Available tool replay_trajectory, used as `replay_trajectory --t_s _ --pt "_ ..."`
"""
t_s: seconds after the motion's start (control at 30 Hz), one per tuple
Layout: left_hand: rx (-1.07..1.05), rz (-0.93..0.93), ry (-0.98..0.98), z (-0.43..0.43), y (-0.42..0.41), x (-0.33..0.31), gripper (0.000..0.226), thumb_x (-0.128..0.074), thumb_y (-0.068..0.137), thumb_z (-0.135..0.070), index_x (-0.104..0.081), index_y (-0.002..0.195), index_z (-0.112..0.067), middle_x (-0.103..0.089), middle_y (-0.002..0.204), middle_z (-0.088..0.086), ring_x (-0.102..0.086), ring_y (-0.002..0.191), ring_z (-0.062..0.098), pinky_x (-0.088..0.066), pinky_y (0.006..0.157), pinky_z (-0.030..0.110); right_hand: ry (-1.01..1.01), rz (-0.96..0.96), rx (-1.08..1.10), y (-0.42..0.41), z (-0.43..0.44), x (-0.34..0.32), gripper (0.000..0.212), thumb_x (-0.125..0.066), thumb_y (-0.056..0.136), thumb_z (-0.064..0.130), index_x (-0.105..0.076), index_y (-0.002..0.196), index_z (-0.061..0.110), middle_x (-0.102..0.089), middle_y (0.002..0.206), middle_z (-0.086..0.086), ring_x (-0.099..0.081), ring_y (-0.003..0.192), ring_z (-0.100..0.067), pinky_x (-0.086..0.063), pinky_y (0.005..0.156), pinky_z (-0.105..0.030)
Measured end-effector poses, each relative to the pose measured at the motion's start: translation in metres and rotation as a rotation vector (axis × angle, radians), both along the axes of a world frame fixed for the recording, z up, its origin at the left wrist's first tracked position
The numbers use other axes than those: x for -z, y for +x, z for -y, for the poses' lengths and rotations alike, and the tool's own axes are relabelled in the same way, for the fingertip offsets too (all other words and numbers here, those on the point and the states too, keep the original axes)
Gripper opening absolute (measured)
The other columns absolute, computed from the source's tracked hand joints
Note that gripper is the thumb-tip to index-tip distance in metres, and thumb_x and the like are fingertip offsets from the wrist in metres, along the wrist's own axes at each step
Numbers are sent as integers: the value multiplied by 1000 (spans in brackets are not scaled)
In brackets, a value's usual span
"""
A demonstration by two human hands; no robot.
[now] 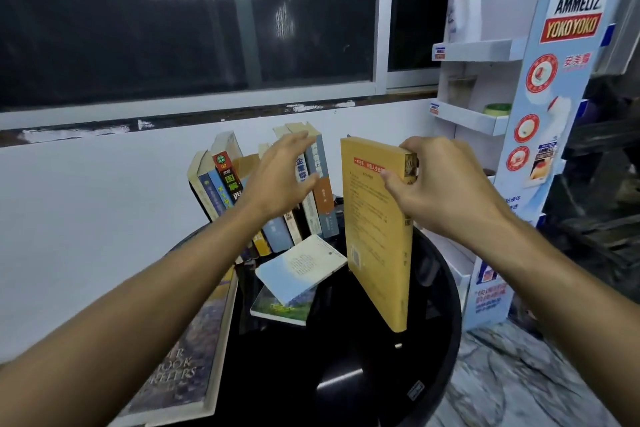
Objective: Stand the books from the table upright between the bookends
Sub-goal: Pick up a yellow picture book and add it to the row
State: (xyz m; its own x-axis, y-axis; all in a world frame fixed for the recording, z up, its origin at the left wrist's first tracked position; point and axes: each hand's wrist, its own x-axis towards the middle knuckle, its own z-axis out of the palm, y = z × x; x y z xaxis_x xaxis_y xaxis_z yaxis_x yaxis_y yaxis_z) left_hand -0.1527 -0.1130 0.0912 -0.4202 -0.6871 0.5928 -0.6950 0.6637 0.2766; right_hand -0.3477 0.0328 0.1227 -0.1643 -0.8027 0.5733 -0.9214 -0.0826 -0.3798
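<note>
A row of several books stands leaning at the back of the round black table. My left hand is spread in front of their spines, fingers straight, touching or nearly touching them. My right hand grips the top of a yellow book, held upright just right of the row. A pale blue-and-white book lies flat on a green-covered book mid-table. A large purple-grey book lies at the table's left edge under my forearm. The bookends are hidden.
A light blue cardboard display stand with shelves and a white bottle stands close on the right. A white wall and dark window run behind the table. Marbled floor shows at the lower right.
</note>
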Motion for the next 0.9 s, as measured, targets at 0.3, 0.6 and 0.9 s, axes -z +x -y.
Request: replay_trajectory --t_s 0.3,0.6,0.9 --pt "-132 220 61 58 -22 -32 73 -72 91 -30 -36 154 -21 -29 164 0 -27 150 24 -33 117 48 -35 -23 11 -7 57 -13 24 -66 93 31 -68 96 7 -69 87 -7 -66 73 -21 -62 65 -44" --pt "-107 164 132 70 -21 -24 39 -71 92 -27 -60 130 -24 -66 128 1 -63 113 24 -56 91 47 -47 -27 4 -2 103 -18 23 -65 96 28 -65 94 5 -68 88 -8 -63 69 -14 -60 64 -36" --pt "-79 80 122 85 -20 -19 30 -74 90 -29 -68 119 -20 -69 115 5 -62 104 23 -53 82 33 -164 28 -23 2 160 -1 23 -65 95 30 -67 101 7 -68 90 -6 -62 73 -17 -59 63 -37"
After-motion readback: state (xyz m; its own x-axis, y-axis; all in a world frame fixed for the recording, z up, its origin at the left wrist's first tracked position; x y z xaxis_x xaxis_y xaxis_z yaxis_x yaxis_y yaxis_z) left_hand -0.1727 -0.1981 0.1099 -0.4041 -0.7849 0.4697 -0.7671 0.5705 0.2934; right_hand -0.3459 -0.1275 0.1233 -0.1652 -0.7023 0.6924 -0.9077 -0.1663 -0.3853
